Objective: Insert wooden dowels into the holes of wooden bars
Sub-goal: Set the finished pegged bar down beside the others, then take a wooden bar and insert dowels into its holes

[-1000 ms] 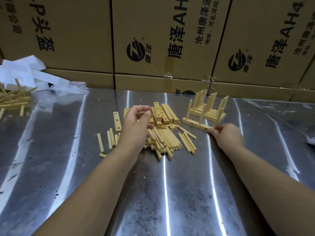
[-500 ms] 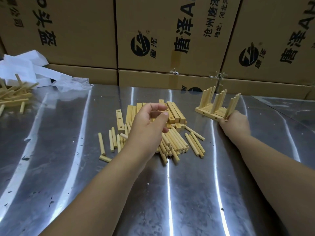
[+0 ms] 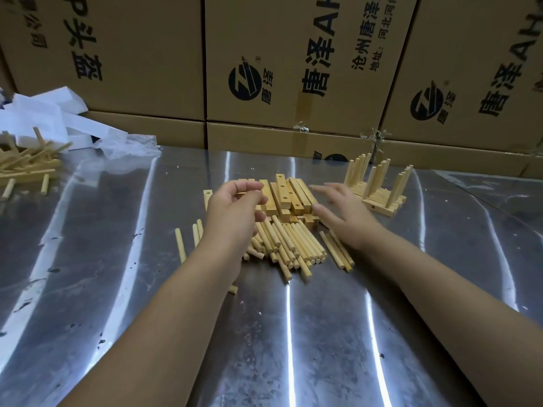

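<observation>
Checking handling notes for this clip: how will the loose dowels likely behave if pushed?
The dowels are round on a shiny metal table, so they would probably roll or scatter. Thin solid wood: likely stiff and light.

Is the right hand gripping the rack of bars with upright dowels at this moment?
No, the right hand is open beside the loose bars, clear of the rack standing to its right.

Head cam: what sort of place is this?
Likely a small factory or warehouse assembly bench: stacked printed cartons stand behind a scuffed sheet-metal table, loose dowels and drilled bars are piled in bulk, and finished doweled bars are set aside.
</observation>
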